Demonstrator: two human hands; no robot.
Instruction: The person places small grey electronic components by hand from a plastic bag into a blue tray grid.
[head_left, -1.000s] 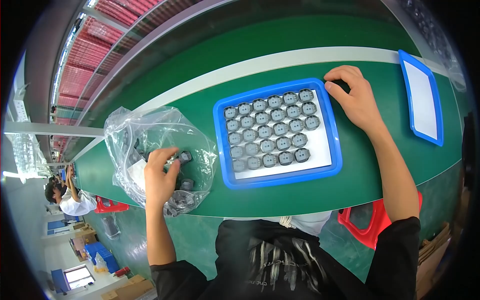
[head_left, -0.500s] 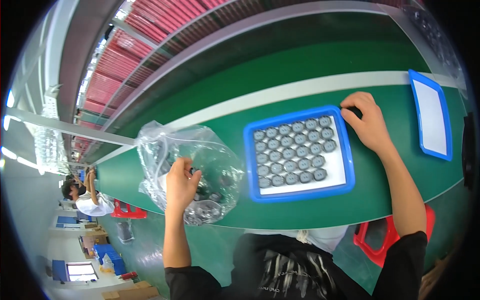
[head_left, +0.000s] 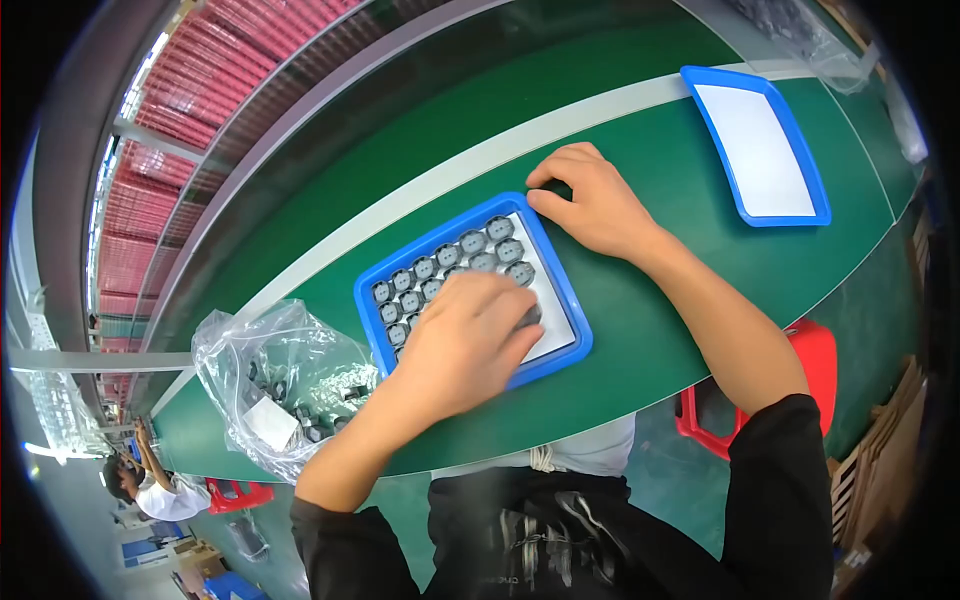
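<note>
A blue tray [head_left: 577, 352] with a white liner lies on the green table in front of me, holding rows of round dark-grey parts [head_left: 447, 254] with small marks on top. My left hand [head_left: 470, 340] is over the tray's near side, slightly blurred and closed on a round dark part [head_left: 531, 316] between thumb and fingers. It hides several parts beneath it. Beside the tray's far right corner, my right hand [head_left: 590, 200] has loosely curved fingers, the thumb a little apart from them at the rim, and nothing in it.
Left of the tray, a clear plastic bag [head_left: 235, 370] holds more dark parts and a white slip [head_left: 270, 424]. Another blue tray [head_left: 822, 200] with a white liner lies at the far right. Red stools [head_left: 815, 370] stand below the table edge; a person [head_left: 165, 490] sits at far left.
My left hand has moved right from inside the bag to over the tray, with a round part in it. My right hand stays by the tray's corner. The whole view has turned.
</note>
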